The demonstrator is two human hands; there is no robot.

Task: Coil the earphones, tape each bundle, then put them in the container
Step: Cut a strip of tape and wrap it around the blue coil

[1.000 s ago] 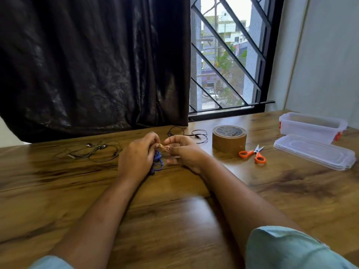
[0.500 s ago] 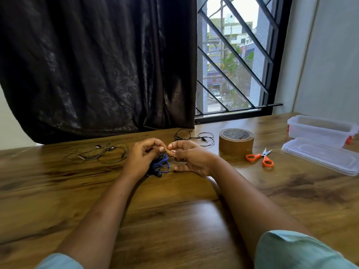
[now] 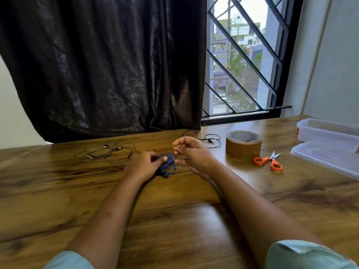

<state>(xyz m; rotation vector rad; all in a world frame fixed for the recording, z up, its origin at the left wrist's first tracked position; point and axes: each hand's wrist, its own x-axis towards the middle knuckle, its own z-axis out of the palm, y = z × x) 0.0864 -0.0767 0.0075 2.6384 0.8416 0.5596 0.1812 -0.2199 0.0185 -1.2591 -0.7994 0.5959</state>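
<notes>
A coiled bundle of blue earphones lies on the wooden table, and my left hand grips it from the left. Just right of it and slightly higher, my right hand has its fingers curled and pinches a small brown piece of tape, which is blurred. Loose grey earphones lie at the left. Behind my right hand lie black earphones. A clear plastic container stands open at the far right.
A brown tape roll stands right of my hands, with orange scissors beside it. The container's lid lies in front of the container. A dark curtain and a barred window back the table.
My hands, which met over the blue bundle, have parted. The left one dropped to the table with the bundle; the right one lifted slightly away to the right. The camera tilted up.
</notes>
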